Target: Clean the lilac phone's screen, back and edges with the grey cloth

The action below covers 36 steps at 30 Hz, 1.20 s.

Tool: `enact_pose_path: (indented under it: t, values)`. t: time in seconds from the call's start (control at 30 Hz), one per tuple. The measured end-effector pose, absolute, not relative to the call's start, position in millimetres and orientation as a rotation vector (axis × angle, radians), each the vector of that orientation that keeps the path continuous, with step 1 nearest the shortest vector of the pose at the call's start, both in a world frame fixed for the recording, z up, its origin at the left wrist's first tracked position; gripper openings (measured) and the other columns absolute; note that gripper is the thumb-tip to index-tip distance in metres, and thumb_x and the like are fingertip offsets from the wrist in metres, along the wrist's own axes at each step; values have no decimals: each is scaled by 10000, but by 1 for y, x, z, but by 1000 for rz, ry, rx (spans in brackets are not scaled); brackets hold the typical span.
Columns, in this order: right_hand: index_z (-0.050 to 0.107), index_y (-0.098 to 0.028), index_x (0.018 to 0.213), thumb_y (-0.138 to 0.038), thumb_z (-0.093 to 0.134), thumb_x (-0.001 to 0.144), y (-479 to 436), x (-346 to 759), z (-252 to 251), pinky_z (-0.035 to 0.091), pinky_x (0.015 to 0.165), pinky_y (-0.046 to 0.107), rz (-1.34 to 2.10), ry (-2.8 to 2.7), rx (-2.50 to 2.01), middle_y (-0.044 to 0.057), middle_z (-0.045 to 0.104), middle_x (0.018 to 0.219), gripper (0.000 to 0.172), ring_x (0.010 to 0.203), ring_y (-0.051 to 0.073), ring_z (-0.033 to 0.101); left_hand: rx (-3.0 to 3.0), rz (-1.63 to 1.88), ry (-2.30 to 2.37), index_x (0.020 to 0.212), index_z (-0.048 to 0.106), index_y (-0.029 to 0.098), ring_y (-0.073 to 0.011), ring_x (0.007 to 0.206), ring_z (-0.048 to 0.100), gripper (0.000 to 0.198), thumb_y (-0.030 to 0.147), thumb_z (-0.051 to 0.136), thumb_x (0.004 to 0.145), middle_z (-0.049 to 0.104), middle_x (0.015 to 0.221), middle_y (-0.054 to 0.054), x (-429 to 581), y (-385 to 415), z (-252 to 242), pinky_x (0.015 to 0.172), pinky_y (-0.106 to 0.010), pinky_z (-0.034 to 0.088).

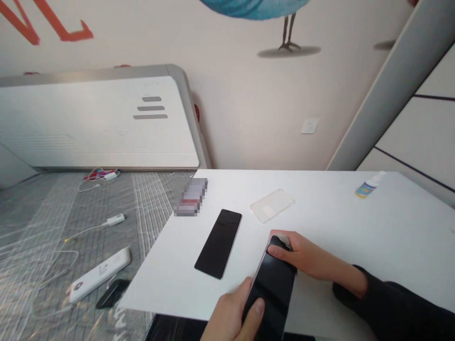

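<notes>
A smartphone with a dark, glossy screen is held tilted over the near edge of the table. My left hand grips its lower left side, with the thumb lying on the screen. At the top end my right hand clasps the phone, thumb across the screen and fingers behind it. A small whitish piece shows by the upper corner under my right hand; I cannot make out what it is. To the left, a second black smartphone lies flat, and beyond my hands rests a clear phone case.
The white table also bears a pixelated object at its left edge and a small spray bottle at the back right. On the bed lie a white power bank, a dark phone-like device and charging cables.
</notes>
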State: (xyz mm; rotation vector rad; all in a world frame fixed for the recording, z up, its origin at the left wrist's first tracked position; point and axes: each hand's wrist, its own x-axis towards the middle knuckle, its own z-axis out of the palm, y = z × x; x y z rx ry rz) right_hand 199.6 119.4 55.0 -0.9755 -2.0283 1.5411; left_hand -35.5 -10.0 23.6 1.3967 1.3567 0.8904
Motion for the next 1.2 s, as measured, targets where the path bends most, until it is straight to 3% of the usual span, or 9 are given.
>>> enact_pose_path:
  t: [0.2,0.4,0.5,0.6,0.7,0.83,0.97,1.1,1.2]
  values:
    - [677,-185,979,-733,387,1038,148,176,36,432,681,323,614,-2468,-1232,82,756,881,623,804,254,694,2011,848,1660,1634,353,323,-310,1038,691,703,388,620,987,732,1181,-123,-33,1,12,917,-434,575]
    - [657,-198,915,-654,261,1096,164,151,36,296,576,321,180,-2727,-1262,83,749,788,631,683,244,686,2439,621,1742,1595,406,412,-446,1306,562,849,485,805,849,635,1359,-164,-56,2,9,1016,-695,514]
    - [652,-204,876,-668,263,1088,166,150,36,229,550,332,83,-2776,-1282,83,736,728,642,619,253,668,2476,553,1585,1591,397,442,-505,1502,372,893,593,806,811,379,1668,-168,-67,13,17,1107,-795,382]
    - [637,-209,822,-681,334,1072,166,149,34,199,540,340,-18,-2793,-1280,76,725,710,614,594,257,660,2391,452,1437,1595,390,429,-482,1561,288,879,632,766,827,204,1752,-117,-73,24,23,1160,-776,335]
    - [634,-211,816,-582,404,1095,159,141,28,226,528,346,-138,-2769,-1192,59,708,715,519,604,250,662,2310,436,1386,1575,441,395,-480,1551,311,828,675,712,844,329,1705,-96,-76,29,20,1175,-773,311]
    - [661,-196,844,-357,318,1145,150,127,21,301,530,358,-354,-2694,-1048,57,672,729,484,630,226,663,2322,519,1334,1566,470,349,-478,1471,452,876,719,707,808,463,1618,-146,-79,28,4,1150,-675,427]
    - [698,-191,905,-345,352,1137,160,144,37,358,546,357,-458,-2560,-1062,64,714,799,444,667,230,678,2353,513,1390,1565,476,344,-480,1469,454,904,731,715,784,463,1617,-153,-75,31,0,1132,-664,455]
    - [704,-194,1095,-447,388,1125,145,198,64,447,598,330,-214,-2402,-1184,79,795,950,406,739,236,732,2326,619,1539,1578,454,345,-483,1526,358,851,590,770,826,393,1665,-144,-65,20,14,1155,-736,379]
    - [696,-243,1140,-451,455,1104,71,241,56,502,611,296,143,-2511,-1073,37,809,917,320,666,193,734,2411,816,1523,1565,483,300,-386,1519,420,722,410,765,909,481,1622,-144,-74,-17,11,1234,-594,355]
